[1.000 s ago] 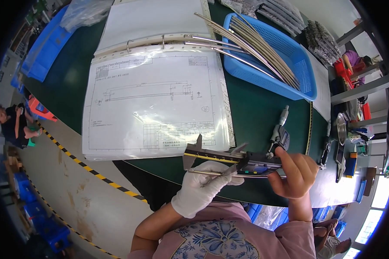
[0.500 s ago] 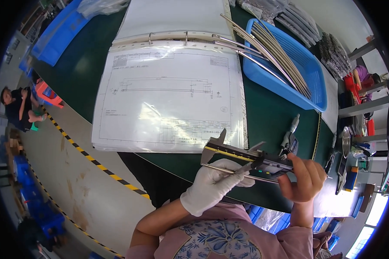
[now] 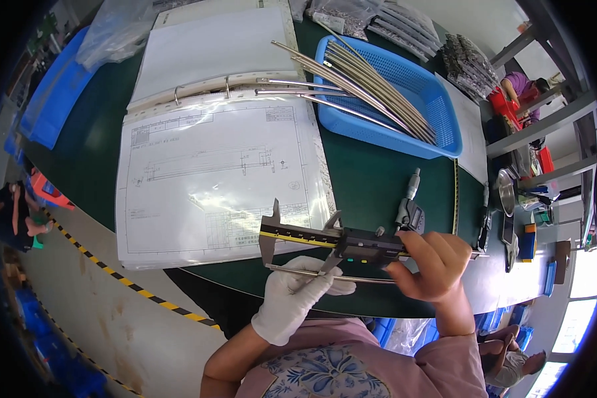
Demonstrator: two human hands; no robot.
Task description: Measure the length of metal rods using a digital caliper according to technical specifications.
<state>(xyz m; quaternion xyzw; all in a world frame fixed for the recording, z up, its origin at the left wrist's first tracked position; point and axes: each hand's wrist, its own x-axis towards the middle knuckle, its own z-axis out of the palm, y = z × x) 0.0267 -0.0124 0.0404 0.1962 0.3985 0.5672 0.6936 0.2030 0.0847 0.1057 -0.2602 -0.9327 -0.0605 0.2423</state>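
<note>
My left hand (image 3: 286, 302), in a white glove, pinches a thin metal rod (image 3: 371, 280) near its left end. My bare right hand (image 3: 434, 265) grips a digital caliper (image 3: 361, 244) by its right part, the thumb below. The caliper lies just above and along the rod. Its lower jaws point down at the rod, one by the rod's left end and the other at the gloved fingers. Whether both jaws touch the rod I cannot tell. Behind my right hand a digital micrometer (image 3: 411, 209) rests on the green table (image 3: 371, 176).
An open ring binder with a technical drawing (image 3: 212, 192) lies left of centre. Behind the micrometer, a blue basket (image 3: 404, 147) holds several metal rods (image 3: 378, 93), some jutting over the binder. Bagged parts (image 3: 404, 30) lie at the back. A blue bin (image 3: 56, 99) sits far left.
The whole view has shifted, so table things appear farther left. The caliper and rod now lie more level. Both hands keep their hold.
</note>
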